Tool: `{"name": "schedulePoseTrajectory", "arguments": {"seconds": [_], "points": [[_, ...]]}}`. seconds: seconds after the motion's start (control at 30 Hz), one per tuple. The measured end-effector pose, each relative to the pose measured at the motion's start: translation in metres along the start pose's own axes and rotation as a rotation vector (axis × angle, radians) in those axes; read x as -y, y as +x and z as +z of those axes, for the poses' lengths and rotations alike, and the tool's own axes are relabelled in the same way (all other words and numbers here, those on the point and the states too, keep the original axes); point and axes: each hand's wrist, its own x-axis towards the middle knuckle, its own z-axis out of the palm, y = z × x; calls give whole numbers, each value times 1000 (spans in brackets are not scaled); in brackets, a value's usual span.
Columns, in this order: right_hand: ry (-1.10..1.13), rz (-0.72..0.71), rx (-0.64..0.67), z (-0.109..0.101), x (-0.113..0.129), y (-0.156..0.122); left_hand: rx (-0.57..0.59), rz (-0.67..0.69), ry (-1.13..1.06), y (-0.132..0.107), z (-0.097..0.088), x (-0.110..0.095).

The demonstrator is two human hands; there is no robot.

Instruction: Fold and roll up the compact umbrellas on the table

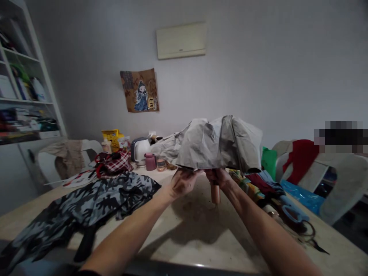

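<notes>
A beige folding umbrella [212,143] is held above the table [201,234], its canopy half collapsed and crumpled. My left hand [181,182] is closed on the canopy's lower edge at the left. My right hand [219,177] grips the umbrella from below, near the shaft; its pale handle [215,194] points down towards the tabletop.
A grey camouflage umbrella [86,207] lies spread at the left. A red plaid bag [115,163], a white kettle [139,150], a pink cup [150,161] and a yellow packet [112,137] stand behind. Colourful folded umbrellas [258,186] are heaped at the right. Chairs with clothes flank the table; shelves stand far left.
</notes>
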Motion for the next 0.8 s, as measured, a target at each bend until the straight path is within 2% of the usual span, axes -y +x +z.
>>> {"name": "schedulePoseTrajectory", "arguments": {"seconds": [0.07, 0.13, 0.2, 0.27, 0.37, 0.43, 0.6, 0.63, 0.7, 0.8], "points": [[59, -17, 3, -4, -1, -2, -256, -101, -37, -4, 8, 16], [114, -33, 13, -6, -1, -3, -523, -302, -164, -3, 16, 34], [158, -36, 31, -10, 0, -3, -638, -470, -274, 1, 22, 52], [189, -14, 55, -15, -2, -2, -640, -547, -325, 4, 26, 65], [216, 39, 81, -26, -11, -4, -569, -648, -422, 0, 24, 77], [227, 68, 78, -33, -20, -9, -457, -720, -566, -5, 19, 79], [224, 107, 52, -39, -34, -21, -8, -978, -948, -20, 9, 72], [217, 113, 53, -38, -35, -22, 77, -982, -1002, -22, 9, 70], [194, 126, 61, -36, -35, -23, 186, -888, -1124, -26, 8, 67], [144, 151, 75, -34, -38, -22, 236, -704, -1171, -29, 7, 65]]}}
